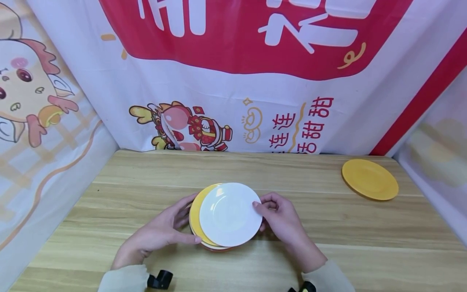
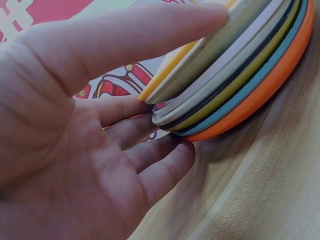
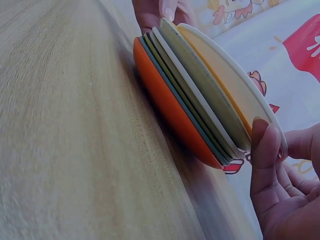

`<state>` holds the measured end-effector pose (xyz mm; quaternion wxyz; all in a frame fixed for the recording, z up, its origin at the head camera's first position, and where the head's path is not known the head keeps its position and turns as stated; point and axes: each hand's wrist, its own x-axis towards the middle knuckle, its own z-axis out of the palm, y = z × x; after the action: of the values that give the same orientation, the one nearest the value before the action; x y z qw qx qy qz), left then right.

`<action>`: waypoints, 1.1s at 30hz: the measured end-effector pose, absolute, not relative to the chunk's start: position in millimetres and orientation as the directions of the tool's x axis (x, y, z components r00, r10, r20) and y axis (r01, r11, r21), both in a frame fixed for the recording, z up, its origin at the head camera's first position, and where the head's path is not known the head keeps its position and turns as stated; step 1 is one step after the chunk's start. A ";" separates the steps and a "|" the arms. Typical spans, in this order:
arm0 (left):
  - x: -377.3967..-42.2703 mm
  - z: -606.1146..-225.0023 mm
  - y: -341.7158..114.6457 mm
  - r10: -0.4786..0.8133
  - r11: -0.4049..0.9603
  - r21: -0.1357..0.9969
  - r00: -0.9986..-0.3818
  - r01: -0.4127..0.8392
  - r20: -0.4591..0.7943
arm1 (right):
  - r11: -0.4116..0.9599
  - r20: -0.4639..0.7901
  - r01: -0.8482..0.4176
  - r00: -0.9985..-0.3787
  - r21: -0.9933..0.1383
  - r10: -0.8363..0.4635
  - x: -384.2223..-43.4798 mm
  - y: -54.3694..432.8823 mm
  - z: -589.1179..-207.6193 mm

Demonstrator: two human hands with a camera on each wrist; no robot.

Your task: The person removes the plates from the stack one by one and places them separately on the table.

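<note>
In the head view, my right hand (image 1: 283, 221) pinches the right rim of a white plate (image 1: 230, 215), thumb on top and fingers beneath. The white plate lies shifted right over a yellow plate (image 1: 195, 215), which tops a stack of several plates. My left hand (image 1: 164, 228) holds the left side of the stack, its thumb at the near rim and its fingers spread along the edges. In the left wrist view the stack shows cream, olive and teal rims, with an orange plate (image 2: 280, 82) at the bottom.
A separate yellow plate (image 1: 370, 179) lies at the back right of the wooden table (image 1: 313, 174). A printed cloth (image 1: 226, 87) hangs along the table's back edge, and more cloth closes in the left and right sides.
</note>
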<state>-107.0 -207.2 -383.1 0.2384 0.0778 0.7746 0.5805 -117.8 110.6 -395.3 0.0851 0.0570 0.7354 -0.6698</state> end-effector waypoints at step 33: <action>-109.5 -385.0 -207.5 0.397 0.322 0.933 -0.873 -0.159 -0.285 | 0.075 -0.231 0.230 -0.973 -0.970 0.001 -121.8 113.3 -395.3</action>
<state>-109.5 -207.5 -385.0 0.2405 0.0766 0.7767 0.5771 -121.8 113.3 -395.3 0.0848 0.0796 0.7282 -0.6754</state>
